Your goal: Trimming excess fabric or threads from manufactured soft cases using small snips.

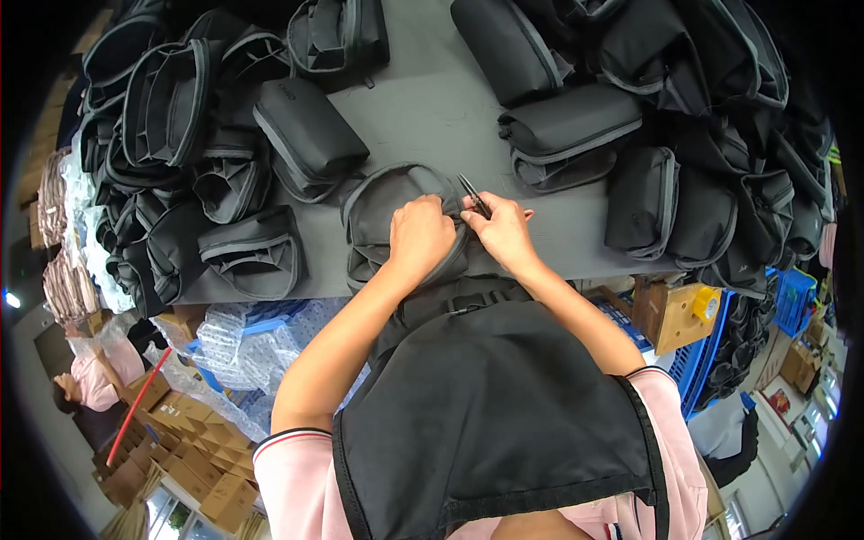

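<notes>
An unzipped black pouch with grey edging lies near the table's front edge, its inside facing up. My left hand is closed over the pouch's right part, fingers curled in and pinching its fabric. Right beside it, my right hand holds dark, slim thread snips, their pointed tips directed up and away from me. The fingertips of the right hand meet the pouch's right edge, close to the zipper. What exactly the left fingertips pinch is hidden behind the knuckles.
Closed and open black pouches are heaped left and right on the grey table. One closed pouch lies just beyond the left hand. Below the table's edge are cardboard boxes, bubble wrap and a tape roll. Another person is far left.
</notes>
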